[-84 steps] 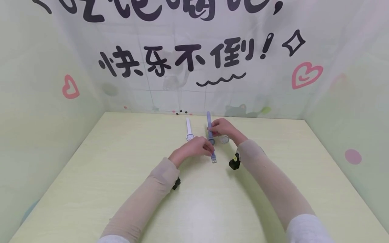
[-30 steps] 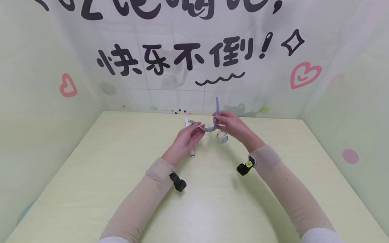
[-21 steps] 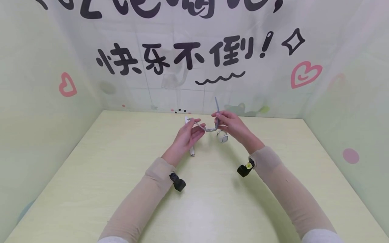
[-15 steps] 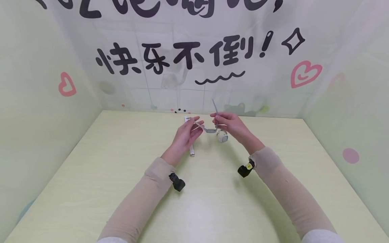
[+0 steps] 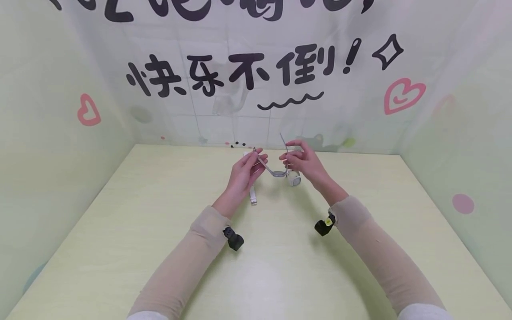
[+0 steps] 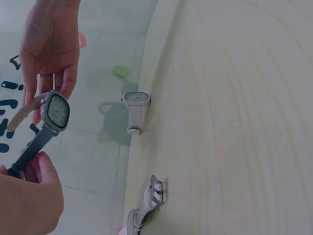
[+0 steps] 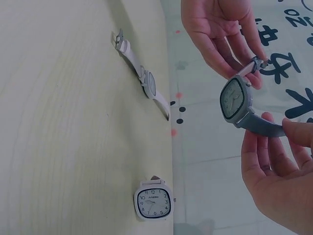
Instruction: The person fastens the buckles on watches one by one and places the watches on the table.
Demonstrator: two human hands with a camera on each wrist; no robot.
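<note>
Above the far middle of the table [image 5: 120, 231], both hands hold a grey-blue watch [image 5: 278, 173] in the air. My left hand [image 5: 258, 156] pinches its buckle end. My right hand [image 5: 289, 154] pinches the long strap, whose tip points up. The watch sags between them with its square face [image 7: 234, 99] turned toward the wrist cameras. In the left wrist view the face [image 6: 57, 111] hangs between my left hand [image 6: 29, 171] and my right hand [image 6: 51, 90].
A white watch [image 5: 252, 196] lies stretched out below my left hand. Another white watch [image 5: 294, 178] with a square face [image 7: 154, 201] lies under my right hand by the back wall [image 5: 224, 120]. Printed walls close in the table on three sides.
The grey-blue watch, flat on the table 2.8 s ago, is now lifted. Over the last second both hands rose slightly and the watch turned, its upright strap now seen edge-on.
</note>
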